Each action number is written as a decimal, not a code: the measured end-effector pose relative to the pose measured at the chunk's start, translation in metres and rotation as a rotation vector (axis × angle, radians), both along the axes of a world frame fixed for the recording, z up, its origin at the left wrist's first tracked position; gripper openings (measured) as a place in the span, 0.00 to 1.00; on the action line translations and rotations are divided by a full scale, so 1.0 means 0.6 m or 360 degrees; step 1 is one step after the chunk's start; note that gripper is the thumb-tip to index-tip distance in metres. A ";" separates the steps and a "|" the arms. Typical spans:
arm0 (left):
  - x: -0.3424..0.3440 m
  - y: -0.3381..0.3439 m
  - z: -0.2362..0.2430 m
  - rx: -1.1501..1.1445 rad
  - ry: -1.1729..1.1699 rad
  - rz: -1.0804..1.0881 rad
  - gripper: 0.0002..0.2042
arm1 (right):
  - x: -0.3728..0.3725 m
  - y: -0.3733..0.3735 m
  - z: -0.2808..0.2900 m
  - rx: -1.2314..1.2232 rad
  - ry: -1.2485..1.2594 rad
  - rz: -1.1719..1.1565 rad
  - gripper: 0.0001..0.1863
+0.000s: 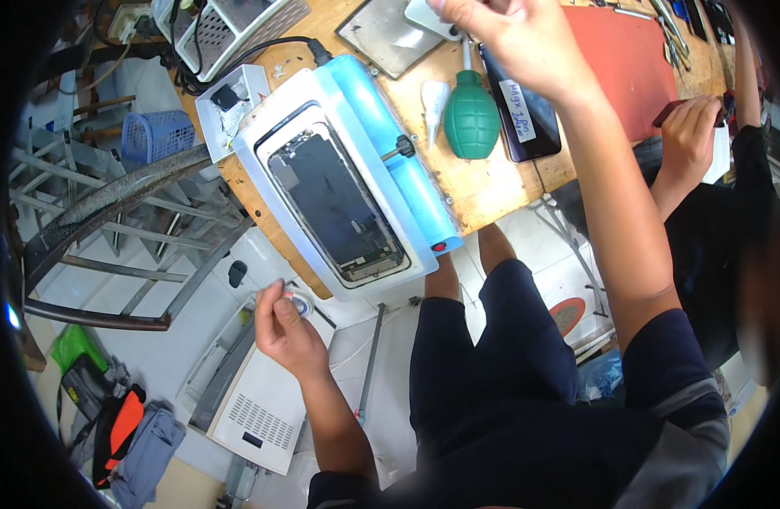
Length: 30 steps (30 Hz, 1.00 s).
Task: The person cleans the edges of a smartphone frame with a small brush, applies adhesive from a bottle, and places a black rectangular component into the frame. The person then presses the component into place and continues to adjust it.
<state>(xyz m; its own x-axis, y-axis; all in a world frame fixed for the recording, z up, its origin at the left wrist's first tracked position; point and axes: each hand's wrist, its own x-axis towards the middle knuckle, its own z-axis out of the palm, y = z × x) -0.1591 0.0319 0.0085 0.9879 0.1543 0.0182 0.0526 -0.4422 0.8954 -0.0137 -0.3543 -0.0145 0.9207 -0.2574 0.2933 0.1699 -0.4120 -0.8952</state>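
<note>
Below the left side of the bench edge hangs my left hand [290,332], its fingers curled in. A small round white thing [301,304] shows by the fingers; whether they grip it is unclear. At the top edge is my right hand [521,42], its fingertips partly out of view and its thumb over a white rounded object [428,15]. An open phone [335,199], its dark inside showing, lies in the white frame of a light-blue machine [407,182]. Beside the machine are a green air blower bulb [472,123], a white nozzle-like piece [434,106] and a dark phone [532,127] with a handwritten label.
A red mat [619,68] covers the bench's right, with several tools [674,38] beyond it. At the right, another person's hand [691,140] holds a dark object. A white tray [237,106] with small parts and a perforated grey-white organiser [229,38] stand left; a blue basket [156,136] sits beyond.
</note>
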 end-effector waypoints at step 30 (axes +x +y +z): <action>0.190 -0.054 -0.001 0.0134 -0.0361 -0.0686 0.09 | -0.062 -0.093 -0.017 0.0365 0.0269 -0.0112 0.17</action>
